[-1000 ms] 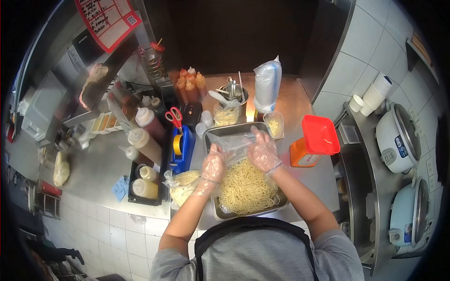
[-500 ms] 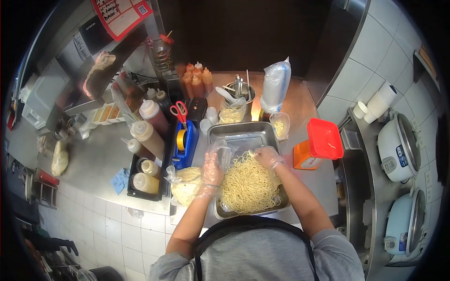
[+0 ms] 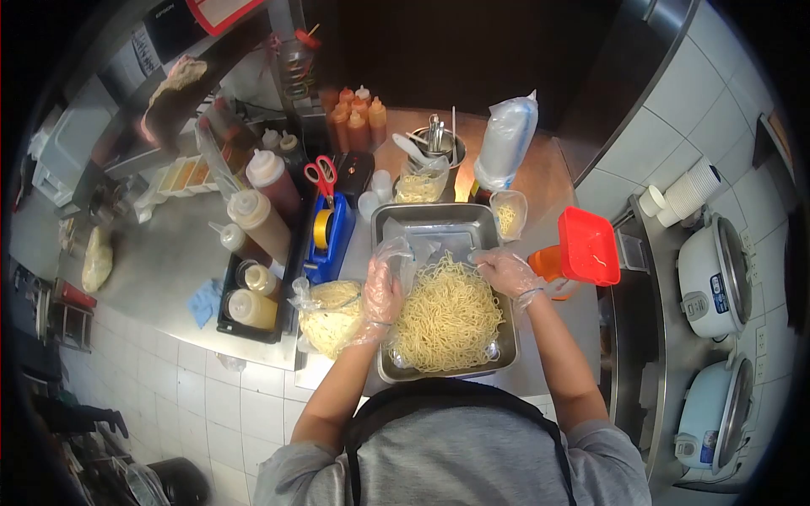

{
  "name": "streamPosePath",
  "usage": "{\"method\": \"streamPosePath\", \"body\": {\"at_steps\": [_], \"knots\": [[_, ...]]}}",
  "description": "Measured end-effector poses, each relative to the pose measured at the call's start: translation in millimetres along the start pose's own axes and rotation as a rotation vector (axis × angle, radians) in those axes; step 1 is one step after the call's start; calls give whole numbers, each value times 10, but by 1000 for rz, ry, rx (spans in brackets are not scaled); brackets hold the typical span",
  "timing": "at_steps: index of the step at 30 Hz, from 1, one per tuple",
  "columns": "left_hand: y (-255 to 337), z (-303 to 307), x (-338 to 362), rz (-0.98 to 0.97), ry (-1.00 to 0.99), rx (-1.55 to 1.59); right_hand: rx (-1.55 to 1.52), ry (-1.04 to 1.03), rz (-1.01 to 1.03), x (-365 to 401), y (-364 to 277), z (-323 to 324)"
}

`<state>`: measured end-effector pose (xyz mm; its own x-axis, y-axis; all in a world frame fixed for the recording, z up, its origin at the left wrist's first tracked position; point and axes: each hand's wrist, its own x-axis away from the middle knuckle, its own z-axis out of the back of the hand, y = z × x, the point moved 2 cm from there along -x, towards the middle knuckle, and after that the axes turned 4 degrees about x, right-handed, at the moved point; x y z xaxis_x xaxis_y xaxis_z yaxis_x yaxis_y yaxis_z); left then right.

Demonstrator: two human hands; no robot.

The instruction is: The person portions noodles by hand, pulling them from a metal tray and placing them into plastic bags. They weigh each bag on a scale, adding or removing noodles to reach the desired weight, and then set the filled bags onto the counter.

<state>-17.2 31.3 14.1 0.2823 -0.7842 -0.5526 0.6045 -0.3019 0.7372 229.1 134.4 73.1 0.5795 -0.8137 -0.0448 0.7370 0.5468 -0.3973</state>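
A heap of pale noodles [image 3: 447,325] lies in a metal tray [image 3: 498,363] in front of me. At the tray's left side, my left hand [image 3: 384,291], in a clear plastic glove, is closed on a clear plastic bag [image 3: 407,257] beside the noodles. My right hand [image 3: 510,274], also gloved, hovers over the tray's right edge, apart from the heap. Its fingers are bunched together; whatever they might hold is too small to see. A knotted bag of noodles [image 3: 327,316] sits just left of my left hand.
A blue tape dispenser [image 3: 331,240] with red scissors [image 3: 321,179] and a black bin of sauce bottles [image 3: 261,215] stand on the left. Behind the tray are a small noodle bag [image 3: 419,185] and a plastic-wrapped stack [image 3: 506,143]. A red-lidded container [image 3: 588,246] is at right.
My right hand has moved right, off the noodles to the tray's edge. My left hand stays at the left side with the plastic bag. The view has shifted slightly.
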Motion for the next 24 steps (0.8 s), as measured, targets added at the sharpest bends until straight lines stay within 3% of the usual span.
{"method": "streamPosePath", "body": {"at_steps": [4, 7, 8, 11, 14, 20, 23, 24], "knots": [[-3, 14, 16, 67, -9, -10, -155, 42, 64, -9, -217, -143], [-28, 1, 25, 63, 3, -18, -244, -42, 205, -18, -286, -481], [-29, 4, 24, 67, -4, -13, -88, 17, 276, 19, -292, -599], [-16, 23, 18, 72, -15, -4, 163, -124, 323, 23, -268, -602], [-45, 10, 39, 65, -9, -11, 68, -427, 157, -140, -250, -229], [34, 37, -12, 47, -4, 21, -749, -258, -162, -15, -432, 551], [-16, 27, 8, 41, 12, 12, -562, -407, -316, 5, -495, 667], [-16, 23, 7, 47, 14, 17, -385, -316, -229, 0, -440, 601]]}}
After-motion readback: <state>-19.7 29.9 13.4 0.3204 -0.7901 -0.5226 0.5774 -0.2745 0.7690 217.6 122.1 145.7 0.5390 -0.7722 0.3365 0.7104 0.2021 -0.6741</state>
